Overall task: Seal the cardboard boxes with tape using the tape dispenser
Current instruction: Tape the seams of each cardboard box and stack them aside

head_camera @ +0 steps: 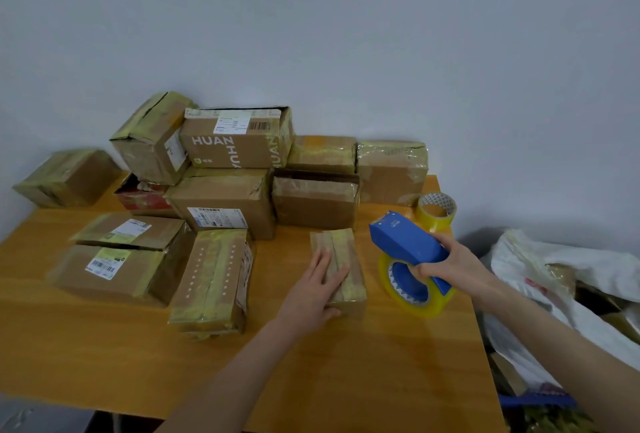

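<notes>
I find the left grip (pixel 318 289) released and lying flat on the small box (pixel 347 248). Its fingers are straight across the taped top and the thumb rests against the near end. The box sits on the worktop (pixel 104 346), in front of the stacked boxes (pixel 225 197). The right grip (pixel 453 264) is grasping the tape dispenser (pixel 405 242) by its blue handle, fingers curled under it. The dispenser is just right of the small box, not touching it. I cannot tell whether its roll touches the worktop. A spare tape roll (pixel 436 209) stands behind the dispenser. A white bag (pixel 554 266) lies beyond the right edge.
</notes>
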`<state>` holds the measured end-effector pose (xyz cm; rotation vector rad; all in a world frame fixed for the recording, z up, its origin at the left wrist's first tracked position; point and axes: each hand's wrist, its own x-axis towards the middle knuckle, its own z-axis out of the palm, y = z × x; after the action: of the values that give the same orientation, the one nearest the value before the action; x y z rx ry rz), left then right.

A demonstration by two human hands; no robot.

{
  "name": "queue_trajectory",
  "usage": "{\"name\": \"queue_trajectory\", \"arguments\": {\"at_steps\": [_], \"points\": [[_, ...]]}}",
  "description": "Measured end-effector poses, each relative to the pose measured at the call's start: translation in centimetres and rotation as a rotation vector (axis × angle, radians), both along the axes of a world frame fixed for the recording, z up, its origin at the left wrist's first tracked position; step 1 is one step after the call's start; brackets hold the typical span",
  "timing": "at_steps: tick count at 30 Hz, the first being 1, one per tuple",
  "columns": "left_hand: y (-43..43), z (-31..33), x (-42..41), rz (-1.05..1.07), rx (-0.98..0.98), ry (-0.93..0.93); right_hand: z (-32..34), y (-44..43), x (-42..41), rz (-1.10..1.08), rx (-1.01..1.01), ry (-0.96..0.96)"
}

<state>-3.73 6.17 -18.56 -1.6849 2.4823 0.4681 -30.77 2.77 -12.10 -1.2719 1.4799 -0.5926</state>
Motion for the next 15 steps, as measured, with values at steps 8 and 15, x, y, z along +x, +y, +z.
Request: {"name": "queue_trajectory", "arguments": {"at_steps": [8, 15], "points": [[-0.8, -0.4, -0.8, -0.180, 0.000, 0.102, 2.4, -0.6, -2.4, 0.076, 0.021, 0.032], [-1.6, 5.9, -3.0, 0.456, 0.173, 0.879, 5.4, 0.4, -3.9, 0.165, -0.029, -0.048]]}}
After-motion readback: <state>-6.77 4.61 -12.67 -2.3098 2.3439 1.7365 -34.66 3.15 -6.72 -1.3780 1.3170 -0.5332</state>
